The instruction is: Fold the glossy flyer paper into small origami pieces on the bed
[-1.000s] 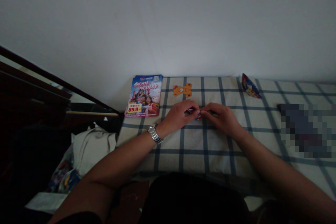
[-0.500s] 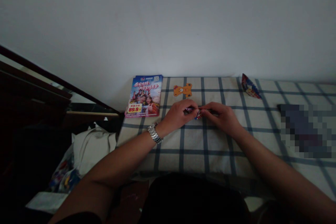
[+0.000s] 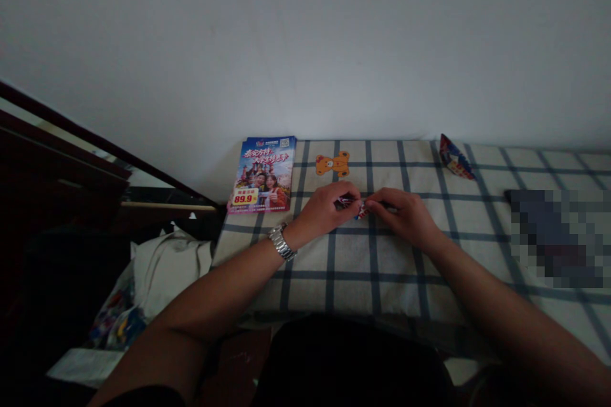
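Note:
Both of my hands meet over the checked cloth, pinching a small folded piece of printed paper in blue, red and white. My left hand, with a metal watch at the wrist, is closed on its left side, and part of the paper shows inside the curled fingers. From the right, my right hand grips the other end between thumb and forefinger. Fingers cover most of the paper. Left of my hands lies a stack of printed flyers. A folded colourful paper piece stands farther right near the wall.
The checked cloth covers the surface against a pale wall. An orange bear print is beyond my hands. A blurred-out dark object lies at right. A white bag sits low at left, beside dark wooden furniture.
My right fingers have shifted slightly at the paper, and a little more of its printed face shows between my hands. Everything else stays in place.

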`<state>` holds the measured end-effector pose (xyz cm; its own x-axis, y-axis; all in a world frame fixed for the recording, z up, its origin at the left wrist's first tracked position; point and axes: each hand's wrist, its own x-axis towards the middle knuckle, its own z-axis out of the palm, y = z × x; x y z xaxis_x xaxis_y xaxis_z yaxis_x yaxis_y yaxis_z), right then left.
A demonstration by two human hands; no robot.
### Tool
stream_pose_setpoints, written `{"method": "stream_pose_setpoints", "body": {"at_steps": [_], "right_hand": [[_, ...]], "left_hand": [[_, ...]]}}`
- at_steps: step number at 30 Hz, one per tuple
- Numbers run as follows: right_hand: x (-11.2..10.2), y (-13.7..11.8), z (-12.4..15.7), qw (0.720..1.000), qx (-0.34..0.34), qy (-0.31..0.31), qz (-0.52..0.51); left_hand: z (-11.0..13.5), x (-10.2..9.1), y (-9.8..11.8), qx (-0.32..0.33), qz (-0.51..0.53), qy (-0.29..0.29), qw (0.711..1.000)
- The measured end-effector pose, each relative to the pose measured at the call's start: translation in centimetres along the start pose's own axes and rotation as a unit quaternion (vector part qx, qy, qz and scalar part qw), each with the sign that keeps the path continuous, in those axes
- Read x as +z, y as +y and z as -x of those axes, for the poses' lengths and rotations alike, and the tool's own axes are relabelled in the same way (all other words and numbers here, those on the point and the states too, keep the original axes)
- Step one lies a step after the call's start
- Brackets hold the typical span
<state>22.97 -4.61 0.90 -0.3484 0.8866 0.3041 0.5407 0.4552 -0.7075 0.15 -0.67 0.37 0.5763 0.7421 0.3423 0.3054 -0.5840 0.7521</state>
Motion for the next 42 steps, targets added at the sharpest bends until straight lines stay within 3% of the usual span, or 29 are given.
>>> {"method": "stream_pose_setpoints", "body": {"at_steps": [10,23,42], "right_hand": [[0.07,0.24,0.0,1.0,0.011,0.0,-0.005],[0.11,0.47,0.11,0.998,0.061,0.024,-0.004],[0.2,0.22,0.21,1.0,0.018,-0.003,0.006]], "left_hand": [[0.05,0.11,0.1,0.002,-0.001,-0.01,1.0],[-0.05,-0.14,0.02,-0.001,-0.012,0.033,0.999],[0.0,-0.08,0.33,-0.008,-0.014,0.011,1.0]]}}
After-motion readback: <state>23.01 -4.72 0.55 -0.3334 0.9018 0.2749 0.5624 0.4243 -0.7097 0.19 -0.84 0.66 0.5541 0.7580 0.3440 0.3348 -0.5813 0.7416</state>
